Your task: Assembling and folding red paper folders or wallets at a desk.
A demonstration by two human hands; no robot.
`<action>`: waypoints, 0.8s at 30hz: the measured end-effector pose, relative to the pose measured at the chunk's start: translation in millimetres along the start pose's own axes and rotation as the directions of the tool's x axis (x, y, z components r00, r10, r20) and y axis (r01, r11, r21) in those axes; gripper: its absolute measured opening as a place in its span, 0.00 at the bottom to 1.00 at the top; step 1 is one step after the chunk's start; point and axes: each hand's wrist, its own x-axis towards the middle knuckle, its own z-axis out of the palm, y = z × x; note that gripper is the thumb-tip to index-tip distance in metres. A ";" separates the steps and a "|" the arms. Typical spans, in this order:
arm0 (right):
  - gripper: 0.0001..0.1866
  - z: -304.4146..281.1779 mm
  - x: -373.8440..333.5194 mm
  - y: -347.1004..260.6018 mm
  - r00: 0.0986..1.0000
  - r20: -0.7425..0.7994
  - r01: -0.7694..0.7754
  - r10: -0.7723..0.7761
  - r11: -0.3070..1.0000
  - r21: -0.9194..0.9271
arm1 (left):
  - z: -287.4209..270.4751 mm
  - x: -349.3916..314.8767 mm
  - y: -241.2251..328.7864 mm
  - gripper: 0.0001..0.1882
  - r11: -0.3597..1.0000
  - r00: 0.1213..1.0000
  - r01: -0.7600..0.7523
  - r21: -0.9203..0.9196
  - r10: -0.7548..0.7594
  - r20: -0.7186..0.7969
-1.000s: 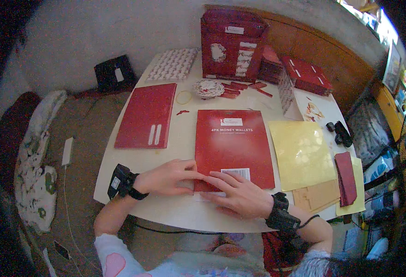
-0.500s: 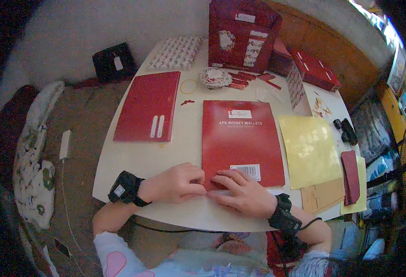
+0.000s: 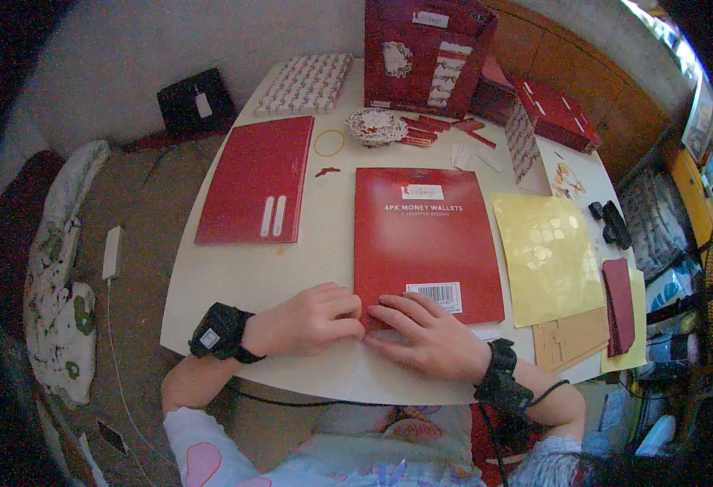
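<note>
A flat red card pack [image 3: 425, 252] with a white label at the top and a barcode near its bottom lies on the table in front of me. My left hand [image 3: 324, 319] is at its lower-left corner, fingers curled and pinched together. What lies between those fingertips is hidden. My right hand [image 3: 429, 337] rests over the pack's lower edge, palm down, its fingers stretched out and slightly apart. The two hands' fingertips nearly meet at the corner. A thin white edge shows below the pack beside my right hand.
A red stack [image 3: 259, 183] lies to the left, a patterned white stack [image 3: 306, 84] behind it. At the back stand a large red box [image 3: 425, 61] and a red tray [image 3: 555, 118]. Yellow sheets [image 3: 547, 256], brown card [image 3: 569, 337] and a dark red strip [image 3: 618, 308] lie right.
Both hands stay in nearly the same place at the pack's lower-left corner. The whole view has shifted slightly, and the pack sits a little higher in it.
</note>
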 end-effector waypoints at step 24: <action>0.25 -2.0 -5.4 -3.2 0.998 -0.056 0.017 -0.017 1.000 0.008 | 10.5 2.5 2.6 0.26 0.979 0.984 0.175 0.108 -0.170 -0.059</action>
